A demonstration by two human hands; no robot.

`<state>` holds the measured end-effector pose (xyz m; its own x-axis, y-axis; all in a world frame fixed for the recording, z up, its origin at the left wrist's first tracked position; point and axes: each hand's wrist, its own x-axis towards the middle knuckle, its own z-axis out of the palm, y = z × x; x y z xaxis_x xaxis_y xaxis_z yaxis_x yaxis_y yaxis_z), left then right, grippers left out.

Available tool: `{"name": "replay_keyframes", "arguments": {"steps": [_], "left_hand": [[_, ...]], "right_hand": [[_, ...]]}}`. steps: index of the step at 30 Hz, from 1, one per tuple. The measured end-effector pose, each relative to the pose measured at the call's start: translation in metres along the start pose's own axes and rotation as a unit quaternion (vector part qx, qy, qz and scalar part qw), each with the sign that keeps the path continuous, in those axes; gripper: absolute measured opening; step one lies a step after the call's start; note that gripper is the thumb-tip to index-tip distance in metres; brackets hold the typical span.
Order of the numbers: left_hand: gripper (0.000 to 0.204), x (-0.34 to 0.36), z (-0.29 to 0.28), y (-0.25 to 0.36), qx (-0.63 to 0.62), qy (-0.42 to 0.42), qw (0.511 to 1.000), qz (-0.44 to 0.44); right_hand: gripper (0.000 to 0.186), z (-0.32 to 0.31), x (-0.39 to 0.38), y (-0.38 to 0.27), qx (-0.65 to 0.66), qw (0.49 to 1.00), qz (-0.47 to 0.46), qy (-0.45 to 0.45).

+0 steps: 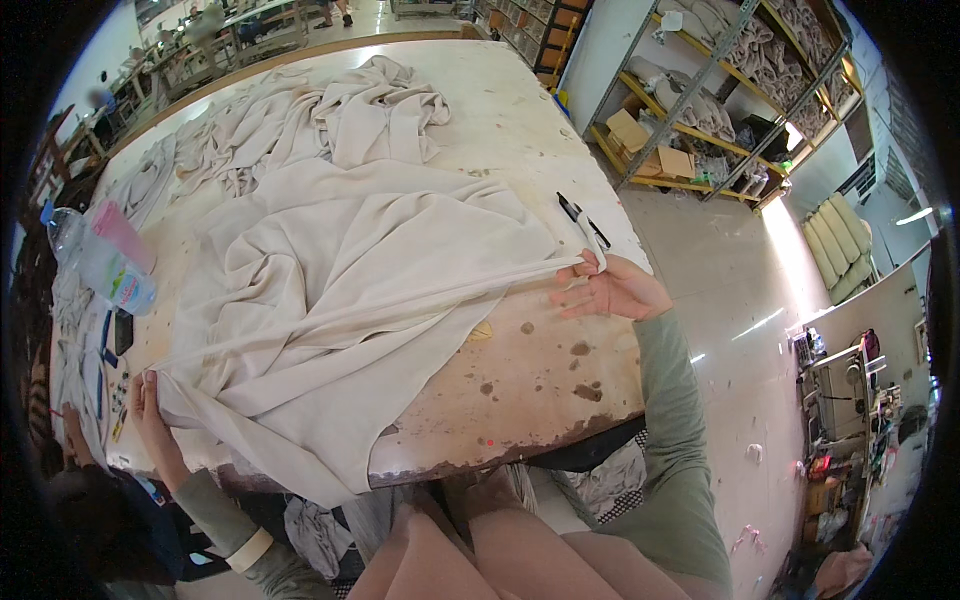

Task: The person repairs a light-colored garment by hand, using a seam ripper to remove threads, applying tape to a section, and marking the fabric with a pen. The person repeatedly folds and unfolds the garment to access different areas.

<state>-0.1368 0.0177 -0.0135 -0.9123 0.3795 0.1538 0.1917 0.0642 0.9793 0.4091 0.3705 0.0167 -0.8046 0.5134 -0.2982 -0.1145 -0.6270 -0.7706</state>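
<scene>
A large piece of pale beige fabric [390, 230] lies in loose folds over the table. One edge of it runs taut in a slant between my two hands. At the left, my left hand [152, 420] is closed on a corner of this fabric near the table's left side. On the right, my right hand [622, 287] pinches the other end between thumb and forefinger, its remaining fingers spread loosely. A black pen [570, 208] and a second dark, slim tool [598, 232] lie just beyond my right hand. The fabric's near part hangs over the front edge.
More beige cloth [375, 110] is heaped at the far side of the worn table [530, 370]. A clear bottle [130, 288], a pink cup [122, 232] and a dark phone [123, 332] stand or lie at left. Another person's hand [75, 432] is beside grey cloth. Loaded shelves [690, 110] stand back right.
</scene>
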Motion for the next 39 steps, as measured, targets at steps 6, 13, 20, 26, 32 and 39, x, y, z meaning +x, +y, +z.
{"name": "replay_keyframes", "arguments": {"steps": [6, 13, 20, 26, 32, 39], "left_hand": [[0.021, 0.008, -0.017, -0.03, -0.059, -0.078, 0.995, -0.006], [0.021, 0.009, -0.019, -0.046, -0.099, -0.038, 0.994, -0.031], [0.028, -0.09, 0.063, 0.041, 0.009, -0.14, 0.987, -0.08], [0.017, -0.137, 0.127, 0.116, -0.159, -0.296, 0.937, -0.091], [0.015, -0.144, 0.131, 0.144, -0.027, -0.317, 0.948, 0.023], [0.015, -0.143, 0.1, 0.163, -0.116, 0.002, 0.969, 0.218]], "right_hand": [[0.029, 0.004, -0.001, 0.001, -0.109, 0.992, 0.018, 0.068], [0.024, -0.031, -0.001, -0.005, -0.143, 0.989, -0.04, 0.026], [0.035, 0.046, 0.08, 0.03, -0.467, 0.583, -0.479, 0.461], [0.031, 0.192, 0.077, 0.123, -0.404, 0.872, -0.27, -0.064], [0.026, 0.238, 0.086, 0.153, -0.393, 0.891, -0.22, -0.052], [0.028, 0.161, 0.09, 0.149, -0.508, 0.794, -0.304, 0.14]]}}
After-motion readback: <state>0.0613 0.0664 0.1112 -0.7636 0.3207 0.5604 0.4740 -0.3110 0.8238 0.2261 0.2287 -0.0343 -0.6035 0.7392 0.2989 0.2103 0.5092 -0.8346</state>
